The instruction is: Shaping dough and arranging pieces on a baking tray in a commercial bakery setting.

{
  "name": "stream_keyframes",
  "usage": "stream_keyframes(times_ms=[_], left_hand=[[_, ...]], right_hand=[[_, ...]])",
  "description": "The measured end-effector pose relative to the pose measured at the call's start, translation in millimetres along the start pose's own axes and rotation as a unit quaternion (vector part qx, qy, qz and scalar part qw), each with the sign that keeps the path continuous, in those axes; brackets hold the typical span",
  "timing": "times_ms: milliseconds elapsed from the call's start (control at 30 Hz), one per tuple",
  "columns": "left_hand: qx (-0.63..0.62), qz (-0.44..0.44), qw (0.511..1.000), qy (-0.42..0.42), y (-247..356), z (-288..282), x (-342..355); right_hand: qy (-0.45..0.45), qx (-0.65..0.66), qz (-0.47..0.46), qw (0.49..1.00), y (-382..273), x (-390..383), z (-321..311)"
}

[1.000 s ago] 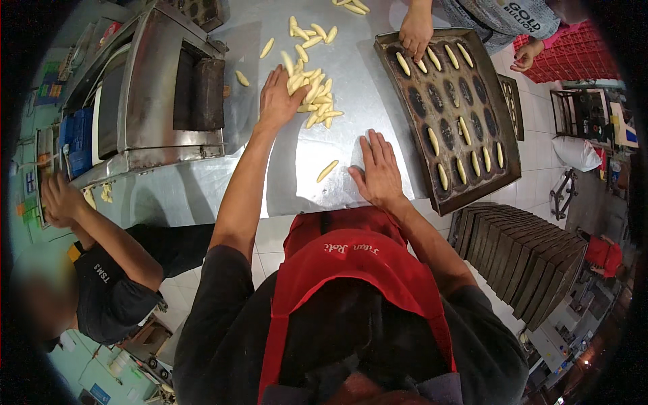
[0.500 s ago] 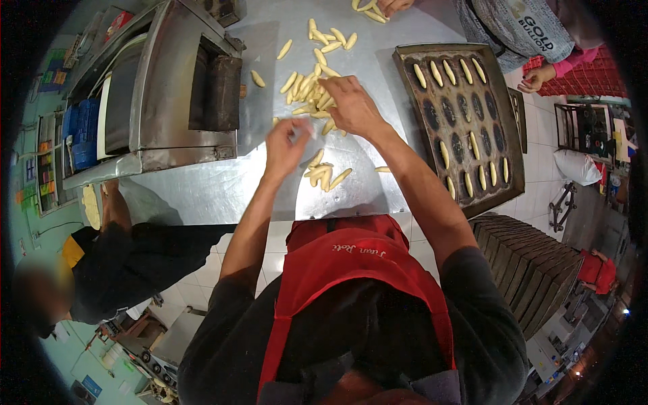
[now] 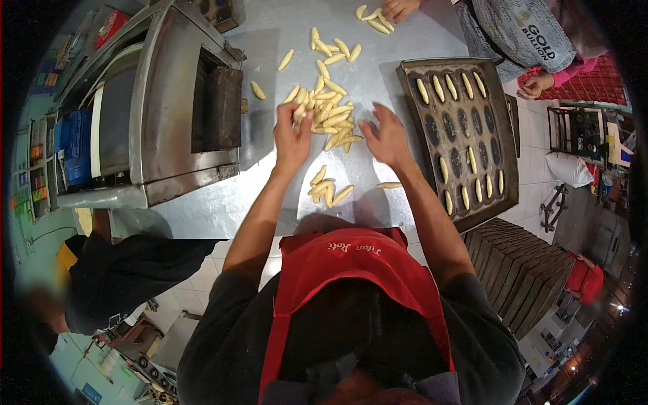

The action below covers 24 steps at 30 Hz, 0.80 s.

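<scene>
A heap of pale, finger-shaped dough pieces (image 3: 331,115) lies on the metal table before me. My left hand (image 3: 292,138) is at the heap's left edge, thumb and fingers closed around a dough piece (image 3: 300,112). To the right of the heap, my right hand (image 3: 387,140) is open, fingers spread and nothing in them. Nearer to me lies a smaller cluster of dough pieces (image 3: 324,191), with a single piece (image 3: 389,185) to its right. A dark baking tray (image 3: 424,145) with oval hollows stands at the right; its far row and near hollows hold dough pieces.
A metal machine (image 3: 169,108) with a dark roller occupies the table's left side. Across the table, another person's hand (image 3: 401,9) is beside several dough pieces. A person in dark clothes (image 3: 135,270) is at the left. Stacked trays (image 3: 516,270) stand at the lower right.
My right hand has drawn off the heap to the right and opened. My left hand has moved up to the heap's left edge and closed around a dough piece. The heap lies more spread out.
</scene>
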<state>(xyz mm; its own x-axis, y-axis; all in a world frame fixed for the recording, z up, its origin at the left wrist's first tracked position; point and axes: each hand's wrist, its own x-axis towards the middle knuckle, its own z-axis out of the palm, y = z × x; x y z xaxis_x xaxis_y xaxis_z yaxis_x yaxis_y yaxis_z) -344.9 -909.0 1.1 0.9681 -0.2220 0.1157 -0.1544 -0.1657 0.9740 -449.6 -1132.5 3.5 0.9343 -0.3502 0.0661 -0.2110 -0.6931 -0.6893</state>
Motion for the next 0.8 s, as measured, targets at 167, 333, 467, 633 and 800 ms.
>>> stream_keyframes(times_ms=[167, 333, 467, 633, 800], left_hand=[[0.082, -0.144, 0.977, -0.136, -3.4, -37.0, -30.2], [0.16, -0.191, 0.96, -0.125, 11.9, -37.7, 8.4], [0.27, -0.013, 0.949, -0.164, 3.2, -20.3, 10.4], [-0.045, -0.097, 0.959, -0.262, 13.3, -17.1, 31.1], [0.001, -0.111, 0.99, -0.091, 25.9, 6.9, 133.8]], right_hand=[[-0.084, 0.137, 0.134, 0.978, -43.3, 82.1, 33.2], [-0.281, 0.049, 0.177, 0.942, -40.0, 96.8, 48.3], [-0.259, 0.118, 0.064, 0.956, -62.2, 76.1, 46.8], [-0.187, 0.607, 0.249, 0.731, -47.6, 69.9, 18.9], [-0.029, 0.269, 0.21, 0.94, -33.9, 172.7, -24.4]])
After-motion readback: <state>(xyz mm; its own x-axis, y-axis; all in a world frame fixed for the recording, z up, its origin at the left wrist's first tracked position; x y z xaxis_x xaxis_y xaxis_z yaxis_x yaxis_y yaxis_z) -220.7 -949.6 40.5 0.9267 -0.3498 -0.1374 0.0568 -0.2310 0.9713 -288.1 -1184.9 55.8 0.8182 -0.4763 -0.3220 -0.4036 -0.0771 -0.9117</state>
